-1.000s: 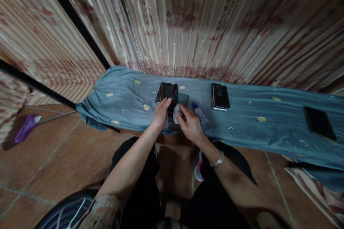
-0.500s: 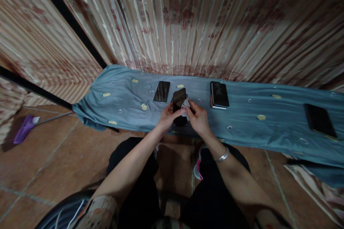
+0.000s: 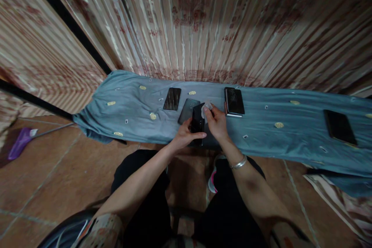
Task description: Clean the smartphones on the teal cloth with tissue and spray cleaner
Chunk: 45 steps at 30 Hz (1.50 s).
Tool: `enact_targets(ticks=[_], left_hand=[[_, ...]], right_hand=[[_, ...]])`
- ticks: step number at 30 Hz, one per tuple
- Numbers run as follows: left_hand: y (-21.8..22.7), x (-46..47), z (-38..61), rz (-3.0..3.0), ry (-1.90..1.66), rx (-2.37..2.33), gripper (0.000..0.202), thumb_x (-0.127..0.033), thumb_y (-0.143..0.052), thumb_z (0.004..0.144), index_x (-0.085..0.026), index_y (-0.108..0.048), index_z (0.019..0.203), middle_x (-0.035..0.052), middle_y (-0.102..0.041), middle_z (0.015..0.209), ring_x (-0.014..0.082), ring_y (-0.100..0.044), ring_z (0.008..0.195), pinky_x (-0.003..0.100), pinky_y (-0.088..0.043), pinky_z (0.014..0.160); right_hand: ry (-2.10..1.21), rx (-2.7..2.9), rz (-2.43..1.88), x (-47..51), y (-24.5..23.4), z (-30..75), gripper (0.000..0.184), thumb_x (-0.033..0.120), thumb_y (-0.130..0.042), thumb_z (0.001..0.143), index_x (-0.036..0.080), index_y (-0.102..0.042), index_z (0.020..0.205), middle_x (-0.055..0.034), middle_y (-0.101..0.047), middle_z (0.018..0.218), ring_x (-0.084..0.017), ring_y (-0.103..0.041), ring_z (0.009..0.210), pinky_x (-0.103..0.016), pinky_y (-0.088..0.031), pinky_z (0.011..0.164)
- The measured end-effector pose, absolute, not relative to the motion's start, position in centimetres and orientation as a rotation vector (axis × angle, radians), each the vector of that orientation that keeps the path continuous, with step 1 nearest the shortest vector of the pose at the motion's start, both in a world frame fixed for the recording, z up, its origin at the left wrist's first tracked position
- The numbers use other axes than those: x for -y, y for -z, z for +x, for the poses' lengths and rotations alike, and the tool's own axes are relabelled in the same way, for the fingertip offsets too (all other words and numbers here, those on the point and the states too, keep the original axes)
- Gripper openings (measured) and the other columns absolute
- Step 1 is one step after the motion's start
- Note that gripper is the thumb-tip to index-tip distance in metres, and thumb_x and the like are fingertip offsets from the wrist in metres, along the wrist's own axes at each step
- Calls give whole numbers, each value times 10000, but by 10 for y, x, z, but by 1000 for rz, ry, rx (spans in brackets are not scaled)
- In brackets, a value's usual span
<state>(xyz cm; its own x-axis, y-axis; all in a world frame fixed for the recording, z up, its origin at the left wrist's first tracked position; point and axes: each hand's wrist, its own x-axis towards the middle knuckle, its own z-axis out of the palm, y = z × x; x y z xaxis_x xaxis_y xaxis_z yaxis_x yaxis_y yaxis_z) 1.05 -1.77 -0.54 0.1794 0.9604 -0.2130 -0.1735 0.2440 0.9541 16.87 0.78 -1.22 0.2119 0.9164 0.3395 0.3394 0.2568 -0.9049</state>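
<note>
A dark smartphone is gripped along its lower part by my left hand, thumb across the front. My right hand pinches a crumpled whitish cloth or tissue at the phone's upper right edge. Just behind the held phone, a grey phone-shaped case or phone lies on the blue cloth. Further left and back rests another black phone. To the right of my right hand sits a small stack of phones, the top one black.
A black tablet-like device lies far right on the cloth-covered bench. A pleated curtain hangs behind it. Black poles stand at the left. A purple broom head is on the tiled floor. My knees are under the bench's near edge.
The held phone has tilted and shifted right, uncovering the grey item behind it. My right hand with the whitish cloth has moved to the phone's upper right edge, away from my left hand.
</note>
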Motion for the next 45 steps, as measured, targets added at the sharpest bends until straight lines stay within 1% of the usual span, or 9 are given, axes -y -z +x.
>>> enact_targets(ticks=[6,10,18,23,29,33,37,40,45], left_hand=[[-4,25,14,930,-914,-947,656,-226,-1039,404,-198,-814,1020,64,-815,1105,300,-706,1153,403,-516,1061],[-10,28,11,799,-847,-900,627,-259,-1035,411,-173,-822,995,85,-813,1057,270,-725,1040,376,-536,957],[-22,28,7,741,-800,-749,585,-368,-1030,490,-154,-834,998,100,-814,1066,205,-728,900,287,-519,775],[-24,27,9,685,-800,-693,598,-337,-1036,523,-150,-830,1052,109,-821,1111,236,-749,1026,295,-551,845],[-25,28,17,569,-808,-711,247,-315,-892,820,-118,-817,947,126,-837,1029,239,-785,1003,322,-611,887],[-28,27,24,443,-792,-783,236,-308,-698,1012,-107,-811,965,133,-841,997,223,-808,935,370,-640,954],[-34,27,27,370,-799,-804,357,-382,-586,1081,-102,-807,1099,139,-842,1012,228,-819,948,382,-643,981],[-37,26,27,323,-809,-828,473,-470,-512,1101,-97,-797,1163,140,-840,977,220,-819,871,366,-657,919],[-34,25,26,307,-848,-850,511,-496,-491,1103,-95,-802,1157,116,-824,880,182,-772,688,310,-651,778]], right_hand=[[-690,1340,-1264,-17,12,179,392,599,-602,973,272,-783,857,-19,-711,734,-258,-685,839,-462,-578,971],[-812,1278,-1220,-24,14,181,431,665,-628,931,282,-747,771,-3,-672,682,-259,-677,843,-436,-570,933],[-1020,1171,-1188,-32,27,175,574,836,-693,816,270,-677,719,15,-700,675,-203,-643,719,-326,-541,698],[-1254,953,-1127,-31,26,170,586,822,-801,710,257,-648,728,31,-638,591,-152,-549,518,-252,-384,433],[-1371,810,-1087,-25,14,174,615,726,-932,607,247,-548,646,91,-517,464,-81,-395,366,-215,-280,327],[-1329,812,-1136,-23,9,174,566,680,-908,687,243,-550,664,101,-505,466,-77,-399,372,-212,-280,348],[-1229,922,-1180,-25,13,175,534,683,-857,722,239,-566,664,82,-537,514,-88,-423,426,-219,-303,392],[-1129,1052,-1234,-27,21,175,466,676,-762,811,243,-618,712,56,-582,579,-125,-485,493,-239,-368,441],[-721,1287,-1338,-27,34,177,372,568,-605,963,237,-749,1052,-30,-762,848,-236,-692,787,-357,-588,719]])
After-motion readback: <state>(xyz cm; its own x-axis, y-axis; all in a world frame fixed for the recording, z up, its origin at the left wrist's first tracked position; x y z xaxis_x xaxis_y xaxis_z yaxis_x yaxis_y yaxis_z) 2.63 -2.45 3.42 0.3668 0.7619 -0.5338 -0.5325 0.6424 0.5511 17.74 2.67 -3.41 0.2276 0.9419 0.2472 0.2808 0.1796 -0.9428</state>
